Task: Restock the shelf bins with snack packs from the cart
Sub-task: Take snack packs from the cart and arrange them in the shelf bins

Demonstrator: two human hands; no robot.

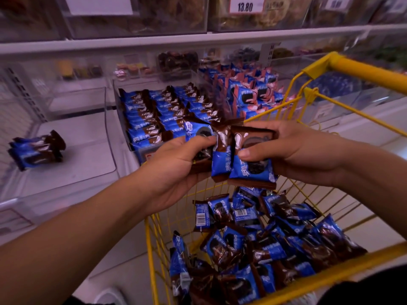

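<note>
Left hand [176, 164] and right hand [293, 153] together grip a bunch of snack packs [231, 155] above the yellow cart [356, 69]; filled shelf bin [163, 115] at 11 o'clock.

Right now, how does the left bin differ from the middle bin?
The left bin holds only a small stack of packs lying on its floor; the middle bin is nearly full. Packs in the middle bin stand on edge in tidy rows; those in the left bin lie flat. Most of the left bin's floor is bare; the middle bin's is hidden. Both are clear plastic and hold the same blue-and-brown packs.
</note>
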